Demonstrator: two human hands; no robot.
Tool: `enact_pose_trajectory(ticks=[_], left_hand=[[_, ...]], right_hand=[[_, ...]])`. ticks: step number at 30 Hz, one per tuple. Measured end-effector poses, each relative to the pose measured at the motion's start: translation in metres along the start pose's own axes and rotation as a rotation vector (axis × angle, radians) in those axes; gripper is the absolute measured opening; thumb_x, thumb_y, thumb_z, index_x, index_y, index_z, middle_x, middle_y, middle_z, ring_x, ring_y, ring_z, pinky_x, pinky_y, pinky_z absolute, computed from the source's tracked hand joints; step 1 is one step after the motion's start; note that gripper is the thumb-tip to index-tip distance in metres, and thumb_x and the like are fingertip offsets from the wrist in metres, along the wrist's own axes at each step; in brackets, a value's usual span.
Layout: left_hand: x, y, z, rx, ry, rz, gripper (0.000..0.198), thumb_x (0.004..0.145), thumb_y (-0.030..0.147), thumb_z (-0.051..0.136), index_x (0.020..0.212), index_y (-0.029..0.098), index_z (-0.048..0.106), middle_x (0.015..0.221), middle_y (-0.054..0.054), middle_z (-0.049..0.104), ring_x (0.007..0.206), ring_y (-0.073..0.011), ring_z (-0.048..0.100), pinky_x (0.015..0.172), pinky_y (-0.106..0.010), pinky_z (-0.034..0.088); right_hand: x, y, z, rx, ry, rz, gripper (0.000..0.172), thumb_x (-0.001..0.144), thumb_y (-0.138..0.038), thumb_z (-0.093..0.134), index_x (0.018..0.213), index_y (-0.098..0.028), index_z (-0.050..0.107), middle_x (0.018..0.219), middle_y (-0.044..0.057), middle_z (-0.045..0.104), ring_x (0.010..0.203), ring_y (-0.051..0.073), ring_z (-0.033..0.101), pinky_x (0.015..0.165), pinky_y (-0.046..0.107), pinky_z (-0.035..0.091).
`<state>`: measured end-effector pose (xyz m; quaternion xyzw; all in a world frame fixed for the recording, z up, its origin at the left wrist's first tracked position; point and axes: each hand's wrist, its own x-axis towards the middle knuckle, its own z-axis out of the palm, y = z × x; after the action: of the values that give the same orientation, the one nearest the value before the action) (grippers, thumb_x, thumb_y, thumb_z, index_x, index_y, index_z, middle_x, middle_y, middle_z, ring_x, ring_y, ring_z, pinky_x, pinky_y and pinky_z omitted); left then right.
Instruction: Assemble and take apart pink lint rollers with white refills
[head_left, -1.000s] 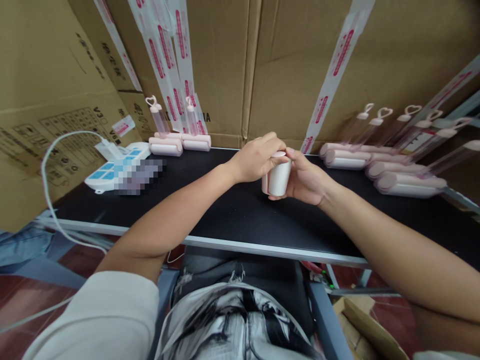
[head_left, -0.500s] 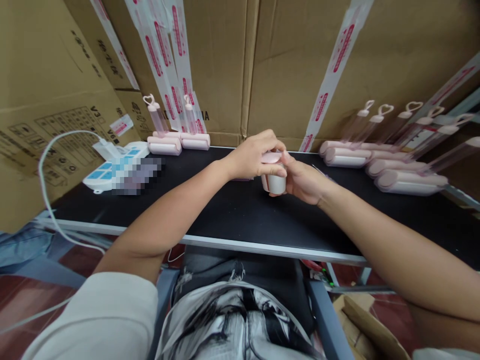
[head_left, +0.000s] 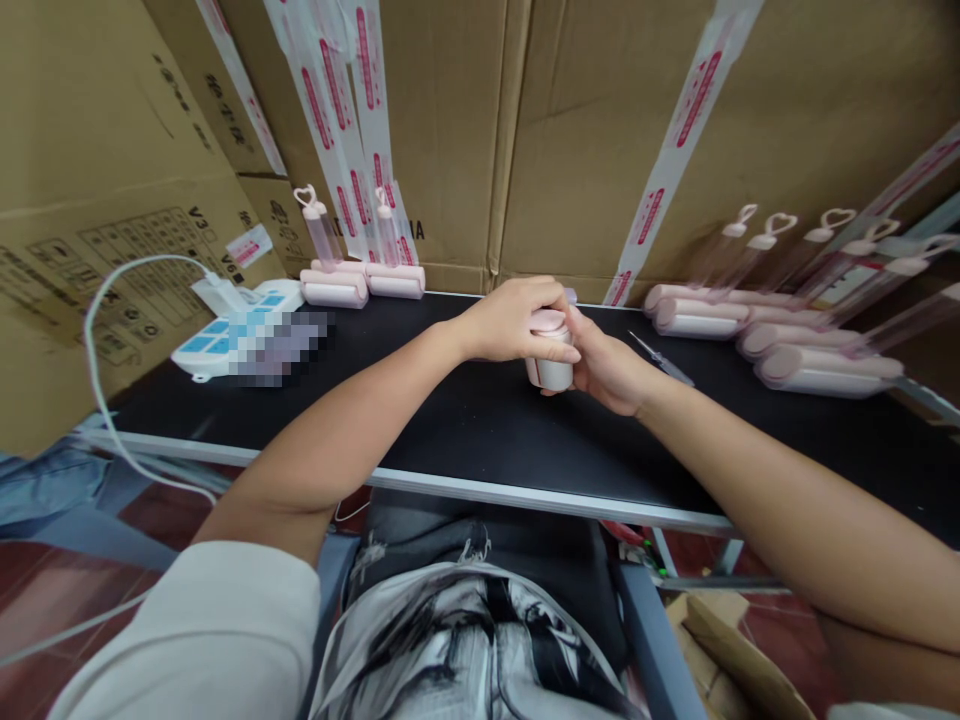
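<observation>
Left hand: our left hand (head_left: 510, 320) is closed over the rounded pink plastic cap (head_left: 547, 321), pinching it from above.
Right hand: our right hand (head_left: 609, 365) curls round the short white cylindrical roll (head_left: 553, 375).
Where: low over the middle of the black bench (head_left: 465, 420); we cannot tell if it touches.
Change: a second ago most of the roll showed. Now the cap covers its top, so we judge it nearly seated.

I see a black table (head_left: 465, 440) backed by taped cardboard boxes (head_left: 585, 130). At its far left corner sits a white power strip (head_left: 225, 335), its white cable (head_left: 97, 330) looping off the left edge. Two pink lint rollers (head_left: 334, 288) lie along its back edge, and a row of lint rollers (head_left: 825, 368) fills its right end, with a thin metal tool (head_left: 660, 358) just beside them.
</observation>
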<state>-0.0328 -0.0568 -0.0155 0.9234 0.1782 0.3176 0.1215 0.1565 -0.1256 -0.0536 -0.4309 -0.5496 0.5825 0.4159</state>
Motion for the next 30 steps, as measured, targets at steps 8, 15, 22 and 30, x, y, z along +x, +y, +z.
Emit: enact_pose_trajectory(ticks=[8, 15, 22, 30], left_hand=[[0.000, 0.001, 0.004, 0.051, 0.106, -0.050, 0.040, 0.081, 0.050, 0.089, 0.097, 0.019, 0.070, 0.106, -0.008, 0.074, 0.095, -0.0232, 0.068, 0.086, -0.037, 0.050], [0.004, -0.003, 0.004, 0.071, 0.347, -0.217, 0.044, 0.088, 0.062, 0.080, 0.095, 0.020, 0.068, 0.096, -0.006, 0.075, 0.087, -0.0222, 0.066, 0.081, -0.036, 0.049], [0.007, -0.018, 0.001, -0.089, 0.349, -0.368, 0.033, 0.093, 0.039, 0.069, 0.116, 0.015, 0.074, 0.110, -0.009, 0.079, 0.097, -0.0206, 0.070, 0.089, -0.037, 0.057], [0.011, -0.030, 0.005, -0.232, 0.348, -0.349, 0.050, 0.106, 0.053, 0.061, 0.141, 0.017, 0.061, 0.121, -0.016, 0.073, 0.086, -0.0194, 0.071, 0.073, -0.036, 0.059]], right_hand=[[0.003, -0.001, -0.002, 0.012, -0.031, -0.142, 0.062, 0.085, -0.083, 0.075, 0.108, -0.026, 0.079, 0.095, 0.007, 0.081, 0.085, 0.026, 0.072, 0.069, 0.036, 0.059], [0.008, -0.002, -0.006, 0.075, 0.101, -0.144, 0.060, 0.093, -0.085, 0.061, 0.110, -0.029, 0.076, 0.104, 0.008, 0.080, 0.093, 0.028, 0.073, 0.070, 0.039, 0.064], [0.010, 0.003, -0.014, -0.224, 0.211, -0.360, 0.053, 0.084, -0.070, 0.084, 0.111, -0.026, 0.074, 0.106, 0.005, 0.078, 0.097, 0.027, 0.070, 0.087, 0.043, 0.061], [0.005, -0.005, -0.009, -0.122, 0.189, -0.289, 0.051, 0.074, -0.045, 0.092, 0.116, -0.024, 0.072, 0.105, 0.002, 0.077, 0.091, 0.024, 0.067, 0.079, 0.037, 0.057]])
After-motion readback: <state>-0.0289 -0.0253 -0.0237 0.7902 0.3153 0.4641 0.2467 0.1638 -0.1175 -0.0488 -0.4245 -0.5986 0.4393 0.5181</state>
